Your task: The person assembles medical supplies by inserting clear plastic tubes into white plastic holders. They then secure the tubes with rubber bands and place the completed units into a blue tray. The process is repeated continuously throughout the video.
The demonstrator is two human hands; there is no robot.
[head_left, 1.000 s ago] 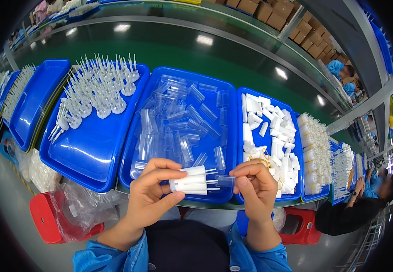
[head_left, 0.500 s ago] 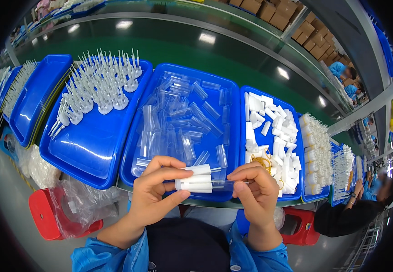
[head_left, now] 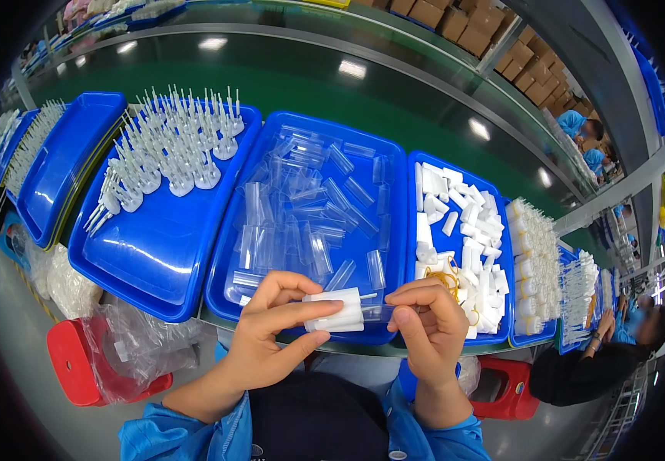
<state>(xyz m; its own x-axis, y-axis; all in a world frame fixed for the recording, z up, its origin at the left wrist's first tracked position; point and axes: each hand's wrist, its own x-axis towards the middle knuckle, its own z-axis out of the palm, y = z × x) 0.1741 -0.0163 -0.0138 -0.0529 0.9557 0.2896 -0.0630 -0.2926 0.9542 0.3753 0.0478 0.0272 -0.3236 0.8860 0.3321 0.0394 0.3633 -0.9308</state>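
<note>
While the left hand (head_left: 275,329) grips white tubes (head_left: 339,313) by the near side of the middle tray (head_left: 355,251), the right hand (head_left: 429,321) pinches a clear tube (head_left: 377,313) at their right end, maybe only partly on, with many loose tubes (head_left: 320,253) left.

The cylinders (head_left: 352,312) are white, the tube (head_left: 376,313) clear, the trays (head_left: 137,265) blue, the stools (head_left: 73,369) red.

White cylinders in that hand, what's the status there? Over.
Left hand gripping the white cylinders. Right hand pinching a clear tube at their right ends. No obstruction visible between the hands.
</note>
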